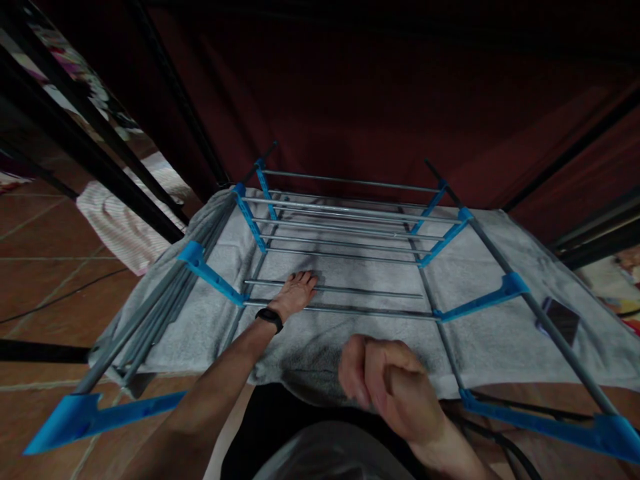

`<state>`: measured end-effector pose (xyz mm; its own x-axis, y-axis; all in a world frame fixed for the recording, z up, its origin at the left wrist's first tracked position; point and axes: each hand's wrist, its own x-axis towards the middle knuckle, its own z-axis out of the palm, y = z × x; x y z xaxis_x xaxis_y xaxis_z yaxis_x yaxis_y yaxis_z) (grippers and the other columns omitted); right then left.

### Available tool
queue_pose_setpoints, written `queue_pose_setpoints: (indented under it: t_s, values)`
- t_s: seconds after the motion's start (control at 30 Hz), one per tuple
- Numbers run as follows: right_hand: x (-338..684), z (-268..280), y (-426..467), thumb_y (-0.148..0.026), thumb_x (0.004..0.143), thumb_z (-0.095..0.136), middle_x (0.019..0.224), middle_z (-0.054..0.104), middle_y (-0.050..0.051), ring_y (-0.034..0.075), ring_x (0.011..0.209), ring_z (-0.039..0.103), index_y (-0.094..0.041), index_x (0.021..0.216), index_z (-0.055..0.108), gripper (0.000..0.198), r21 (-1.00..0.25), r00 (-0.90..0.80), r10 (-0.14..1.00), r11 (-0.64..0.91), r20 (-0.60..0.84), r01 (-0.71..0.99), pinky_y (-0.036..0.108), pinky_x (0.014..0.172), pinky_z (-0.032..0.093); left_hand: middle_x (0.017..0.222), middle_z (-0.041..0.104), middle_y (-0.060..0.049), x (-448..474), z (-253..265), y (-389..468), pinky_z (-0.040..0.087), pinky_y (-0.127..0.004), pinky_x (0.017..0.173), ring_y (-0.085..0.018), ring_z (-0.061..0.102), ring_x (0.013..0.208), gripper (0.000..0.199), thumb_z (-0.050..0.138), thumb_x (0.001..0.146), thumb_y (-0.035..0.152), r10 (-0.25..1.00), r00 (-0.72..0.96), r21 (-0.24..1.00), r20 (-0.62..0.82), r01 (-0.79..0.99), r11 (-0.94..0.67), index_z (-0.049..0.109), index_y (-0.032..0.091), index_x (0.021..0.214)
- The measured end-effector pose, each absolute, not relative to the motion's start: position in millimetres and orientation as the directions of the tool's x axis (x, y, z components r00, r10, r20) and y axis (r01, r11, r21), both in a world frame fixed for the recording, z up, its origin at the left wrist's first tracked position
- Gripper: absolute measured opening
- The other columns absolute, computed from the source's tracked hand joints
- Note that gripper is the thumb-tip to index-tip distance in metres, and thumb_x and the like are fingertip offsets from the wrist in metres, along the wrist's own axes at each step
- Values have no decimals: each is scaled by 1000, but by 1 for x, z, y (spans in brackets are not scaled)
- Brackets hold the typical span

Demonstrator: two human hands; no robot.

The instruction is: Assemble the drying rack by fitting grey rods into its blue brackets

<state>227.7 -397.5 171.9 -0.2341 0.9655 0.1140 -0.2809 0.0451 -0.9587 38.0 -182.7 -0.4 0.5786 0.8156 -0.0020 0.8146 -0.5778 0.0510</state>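
Note:
A drying rack of grey metal tubes with blue plastic joints (245,217) lies on a grey towel (305,267) in front of me. My left hand (296,293), with a black band on its wrist, reaches flat over a thin metal rod (370,292), fingers stretched out and palm down. The right end of this rod stops short of the side tube. Just nearer to me a second rod (375,313) spans two blue brackets. Closer to my body, my right hand (383,380) is raised with its fingers curled in. Whatever it may hold is hidden.
A phone (560,320) lies on the towel at the right, beside a rack tube. Several tubes (175,300) are bunched at the left. Dark metal bars (90,140) and a dark red cloth (350,100) stand behind. A striped cloth (125,220) lies over the tiled floor (45,267).

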Motion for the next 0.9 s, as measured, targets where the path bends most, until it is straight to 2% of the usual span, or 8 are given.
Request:
queue_pose_setpoints:
  t_s: [0.07,0.17,0.3,0.4,0.57,0.67,0.77,0.9]
  values:
    - [236,139,-369,-18,78,48,60,50,-2,13,60,50,-23,57,51,22,-979,-94,993,58,77,-196,24,61,41,142,61,-14,37,-1,-183,42,-48,111,-31,54,131,36,48,104,28,821,571,57,4,820,-570,62,20,137]
    - [260,67,-361,-21,76,47,60,52,-2,15,60,50,-23,61,56,18,-995,87,996,2,11,104,26,61,41,142,61,-13,36,-4,-184,43,-48,111,-30,55,130,36,47,105,27,835,550,63,15,833,-549,62,21,136]
    - [301,-16,-377,-30,85,47,73,67,2,20,72,63,-24,77,68,23,-895,142,989,-25,43,445,31,70,50,140,64,-10,36,-6,-185,46,-47,110,-28,58,127,33,50,103,24,844,535,71,41,841,-536,65,23,132]
    - [320,-50,-387,-31,90,44,84,71,3,21,83,68,-25,82,70,27,-783,130,984,11,118,622,33,79,53,135,66,-10,37,-4,-185,49,-45,107,-27,60,124,28,52,100,20,838,545,88,24,834,-545,68,23,124]
    - [321,-72,-388,-30,96,40,86,70,2,19,83,69,-26,83,68,32,-666,116,969,61,219,744,33,79,55,134,67,-10,39,3,-186,51,-41,106,-25,62,123,27,50,100,16,862,507,152,4,851,-502,70,21,118]
    - [318,-81,-385,-31,100,38,90,72,3,20,85,70,-26,88,71,35,-609,120,960,60,251,791,34,80,56,127,71,-9,41,6,-188,50,-39,104,-24,65,119,27,49,101,14,863,505,171,8,850,-499,71,20,116]
    - [318,-91,-385,-33,102,36,101,75,5,21,93,72,-26,99,75,39,-568,103,959,67,262,820,36,87,57,119,73,-11,45,10,-191,50,-39,100,-24,68,112,27,48,101,13,853,521,184,-6,839,-511,70,19,117]
    - [320,-99,-387,-33,101,38,107,77,7,27,106,73,-27,103,76,39,-528,107,953,62,282,847,43,96,58,119,73,-12,51,13,-197,48,-40,101,-24,68,111,31,44,102,12,829,559,190,20,812,-552,69,18,121]
